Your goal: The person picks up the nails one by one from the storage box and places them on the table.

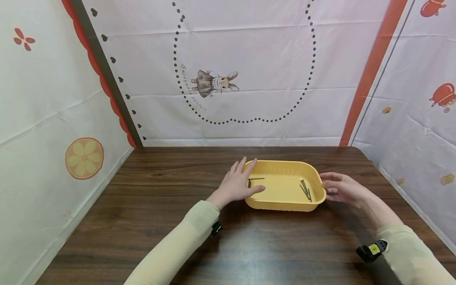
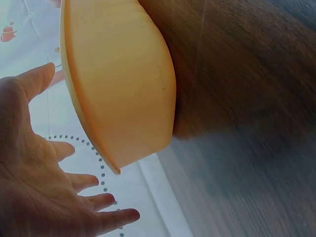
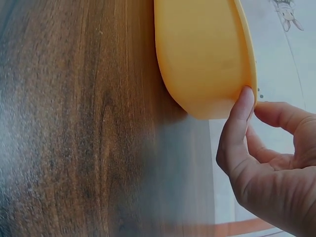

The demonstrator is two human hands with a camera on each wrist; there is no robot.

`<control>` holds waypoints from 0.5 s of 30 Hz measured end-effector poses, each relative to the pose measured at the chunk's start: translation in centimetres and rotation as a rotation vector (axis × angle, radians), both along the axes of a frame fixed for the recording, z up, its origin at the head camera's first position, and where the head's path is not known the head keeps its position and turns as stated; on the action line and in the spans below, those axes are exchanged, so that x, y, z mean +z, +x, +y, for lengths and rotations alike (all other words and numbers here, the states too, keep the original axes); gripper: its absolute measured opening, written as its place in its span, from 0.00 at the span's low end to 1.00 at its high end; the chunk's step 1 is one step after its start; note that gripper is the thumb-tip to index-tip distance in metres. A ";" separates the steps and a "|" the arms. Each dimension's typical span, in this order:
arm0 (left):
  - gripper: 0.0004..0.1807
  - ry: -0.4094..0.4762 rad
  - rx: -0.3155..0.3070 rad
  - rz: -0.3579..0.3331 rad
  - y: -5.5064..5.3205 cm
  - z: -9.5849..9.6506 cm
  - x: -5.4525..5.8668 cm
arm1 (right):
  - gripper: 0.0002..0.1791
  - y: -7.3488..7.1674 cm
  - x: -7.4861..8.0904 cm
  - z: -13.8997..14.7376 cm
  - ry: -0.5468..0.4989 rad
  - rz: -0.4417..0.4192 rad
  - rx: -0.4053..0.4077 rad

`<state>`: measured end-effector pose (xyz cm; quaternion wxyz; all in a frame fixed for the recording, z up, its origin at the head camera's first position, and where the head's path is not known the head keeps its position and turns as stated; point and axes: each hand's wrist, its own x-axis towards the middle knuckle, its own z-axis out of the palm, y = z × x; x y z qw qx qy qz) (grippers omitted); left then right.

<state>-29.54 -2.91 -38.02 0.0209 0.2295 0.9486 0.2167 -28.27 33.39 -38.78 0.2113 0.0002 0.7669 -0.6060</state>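
Note:
A yellow plastic tray point(image 1: 281, 189) with rounded ends and low walls stands on the table. Dark thin nails point(image 1: 305, 190) lie in its right end, and a couple more lie by its left wall, partly hidden by the left hand. Over the tray's left end the left hand point(image 1: 235, 185) spreads its fingers; the left wrist view shows the palm apart from the outer wall, holding nothing. At the opposite end, the right hand point(image 1: 345, 190) pinches the rim between thumb and finger, one fingertip point(image 3: 243, 98) lying against the outside wall.
The dark wood-grain table point(image 1: 142, 221) meets a printed white cloth point(image 1: 249, 51) at the back and on both sides. A black band with a yellow patch point(image 1: 374, 249) sits at the right wrist. Another dark device point(image 1: 216, 228) shows at the left wrist.

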 end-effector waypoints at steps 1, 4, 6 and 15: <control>0.48 -0.002 -0.001 0.000 0.1 0.0 0.0 | 0.34 0.0 0.0 0.0 -0.003 -0.002 0.004; 0.49 -0.017 0.001 0.004 0.2 -0.1 0.0 | 0.35 0.2 -0.1 0.0 -0.010 -0.002 0.017; 0.49 -0.029 0.001 0.005 0.3 -0.2 0.0 | 0.34 0.3 -0.1 -0.1 -0.021 -0.004 0.021; 0.49 -0.068 -0.003 0.039 0.4 -1.0 0.0 | 0.34 0.2 -0.2 -0.7 -0.032 -0.008 0.025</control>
